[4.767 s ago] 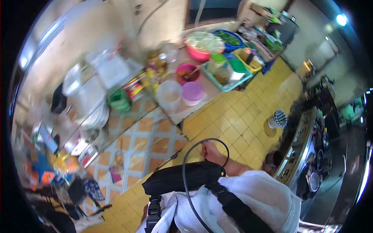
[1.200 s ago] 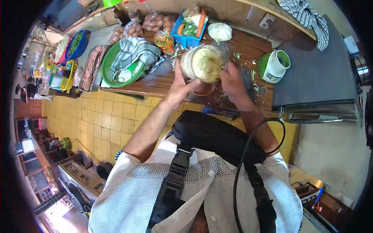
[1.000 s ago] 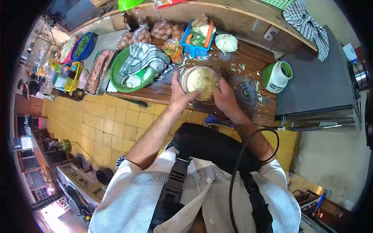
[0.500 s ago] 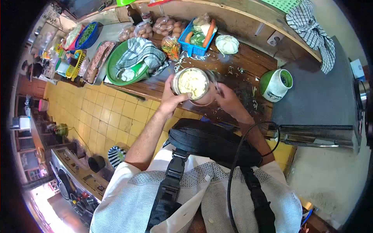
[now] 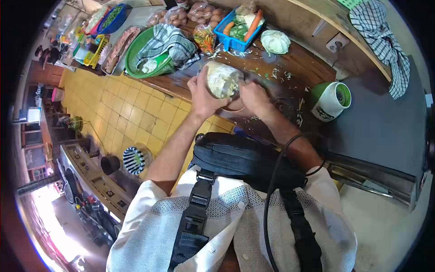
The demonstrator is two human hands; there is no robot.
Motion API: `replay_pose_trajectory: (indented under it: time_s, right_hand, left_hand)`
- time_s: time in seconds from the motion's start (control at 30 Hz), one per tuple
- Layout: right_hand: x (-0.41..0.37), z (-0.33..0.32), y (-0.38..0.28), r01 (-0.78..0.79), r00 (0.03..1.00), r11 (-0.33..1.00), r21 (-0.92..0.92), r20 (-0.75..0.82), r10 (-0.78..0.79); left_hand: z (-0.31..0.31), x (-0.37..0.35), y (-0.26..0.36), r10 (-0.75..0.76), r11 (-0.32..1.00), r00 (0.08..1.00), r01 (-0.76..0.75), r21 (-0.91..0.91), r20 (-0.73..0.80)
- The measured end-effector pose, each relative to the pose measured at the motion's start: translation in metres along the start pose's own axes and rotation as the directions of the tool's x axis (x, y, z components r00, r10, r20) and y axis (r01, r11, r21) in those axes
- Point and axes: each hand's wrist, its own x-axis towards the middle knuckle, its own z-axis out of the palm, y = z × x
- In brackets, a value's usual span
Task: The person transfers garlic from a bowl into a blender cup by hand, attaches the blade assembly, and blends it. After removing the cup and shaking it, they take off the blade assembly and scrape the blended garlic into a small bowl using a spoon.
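A clear jar (image 5: pixel 221 81) filled with pale, chopped pieces is tilted over the near edge of the dark wooden table. My left hand (image 5: pixel 204 97) wraps around its side, thumb along the bottom edge. Closed at the jar's right side, where a handle showed earlier, is my right hand (image 5: pixel 254 97); its fingers largely hide what they grip. A round, see-through rim (image 5: pixel 234 109) shows just below the jar. To the right stands a white and green blender base (image 5: pixel 333 100).
A green basin (image 5: pixel 131 68) with a checked cloth (image 5: pixel 167 47) stands left of the jar. Behind are a blue vegetable basket (image 5: pixel 231 41), a cabbage (image 5: pixel 275 42) and bagged eggs (image 5: pixel 206 12). Pale shreds litter the wooden table (image 5: pixel 308 59). A grey counter (image 5: pixel 376 131) adjoins at right.
The jar has tipped over, so its contents show from the side rather than through the round opening. My right hand has closed in against it, and the view has shifted slightly.
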Motion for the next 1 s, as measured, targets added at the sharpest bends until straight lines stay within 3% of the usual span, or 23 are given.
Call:
replay_pose_trajectory:
  time_s: [0.07, 0.23, 0.3, 0.5, 0.57, 0.63, 0.7, 0.77, 0.8, 0.83, 0.9, 0.93, 1.0]
  right_hand:
    - [-0.003, 0.014, 0.000, -0.011, 0.999, 0.997, 0.075, -0.034, 0.014]
    - [-0.005, 0.030, 0.017, -0.066, 0.998, 0.982, 0.175, 0.032, 0.062]
    - [-0.012, 0.033, 0.022, 0.008, 1.000, 0.979, 0.205, -0.029, -0.002]
    - [-0.045, 0.025, 0.032, -0.100, 0.995, 0.989, 0.109, 0.013, 0.099]
    - [-0.051, 0.020, 0.031, -0.133, 0.990, 0.986, 0.101, 0.053, 0.128]
    - [-0.047, 0.022, 0.031, -0.127, 0.986, 0.965, 0.231, -0.075, 0.147]
    - [-0.035, 0.027, 0.022, -0.048, 0.986, 0.970, 0.240, -0.141, 0.084]
    - [-0.027, 0.026, 0.006, -0.189, 0.945, 0.731, 0.656, -0.081, 0.317]
    - [-0.022, 0.032, 0.010, -0.080, 0.980, 0.855, 0.512, -0.118, 0.163]
    - [-0.021, 0.038, 0.012, -0.072, 0.997, 0.889, 0.452, 0.011, 0.075]
    - [-0.025, 0.049, 0.012, 0.141, 0.976, 0.885, 0.443, -0.210, -0.050]
    - [-0.028, 0.050, 0.016, 0.146, 0.975, 0.885, 0.443, -0.213, -0.054]
    - [-0.032, 0.045, 0.019, 0.004, 0.994, 0.748, 0.664, -0.085, 0.071]
  left_hand:
    - [0.008, -0.001, 0.001, -0.001, 1.000, 1.000, 0.000, -0.016, -0.005]
    - [0.019, 0.001, -0.002, 0.079, 0.980, 0.996, -0.071, 0.187, -0.034]
    - [0.020, 0.001, -0.002, 0.084, 0.979, 0.996, -0.077, 0.190, -0.028]
    - [0.018, -0.004, -0.010, 0.203, 0.937, 0.979, -0.203, 0.285, 0.032]
    - [0.016, -0.006, -0.011, 0.161, 0.935, 0.986, -0.167, 0.312, 0.043]
    - [0.016, -0.003, -0.010, 0.130, 0.950, 0.991, -0.123, 0.286, -0.006]
    - [0.016, -0.005, -0.008, 0.133, 0.955, 0.991, -0.123, 0.269, -0.017]
    - [0.017, -0.007, -0.008, 0.144, 0.960, 0.990, -0.139, 0.241, -0.006]
    - [0.016, -0.008, -0.008, 0.139, 0.964, 0.990, -0.142, 0.227, 0.029]
    - [0.017, -0.008, -0.007, 0.141, 0.963, 0.990, -0.143, 0.230, 0.027]
    - [0.018, -0.009, -0.007, 0.161, 0.960, 0.986, -0.168, 0.222, 0.049]
    - [0.017, -0.010, -0.008, 0.160, 0.960, 0.986, -0.167, 0.224, 0.047]
    - [0.017, -0.009, -0.009, 0.151, 0.965, 0.988, -0.151, 0.216, 0.017]
